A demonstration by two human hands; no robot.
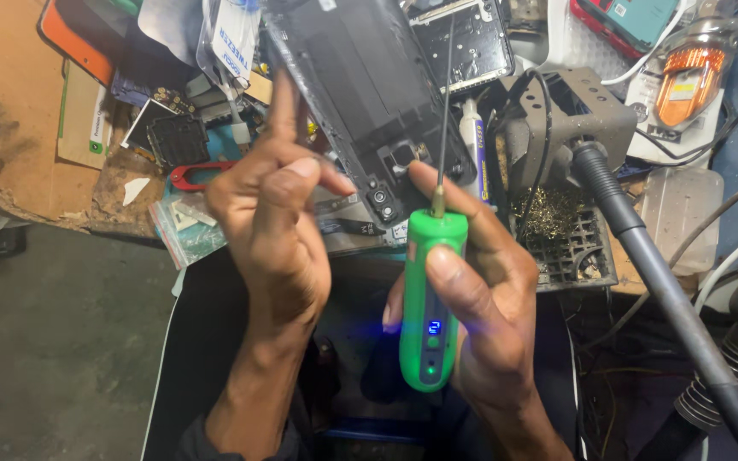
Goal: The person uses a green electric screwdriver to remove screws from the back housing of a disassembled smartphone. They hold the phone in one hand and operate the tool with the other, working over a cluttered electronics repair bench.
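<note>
Green plastic screwdriver [427, 299], the chunky electric kind, was wrapped in the right hand [480, 299], thumb lying along its body near a small lit blue display. Its thin metal shaft ran up over the phone [360, 94], though I couldn't make out where the tip landed. Left hand [275, 230] pinched the lower edge of that dark, opened-up phone, forefinger sticking straight up; the phone's top was cut off by the frame. Behind it sat a grey metal stand [574, 119] with brassy wire wool [548, 209], and a red ring-shaped tool [194, 175] half buried in clutter.
</note>
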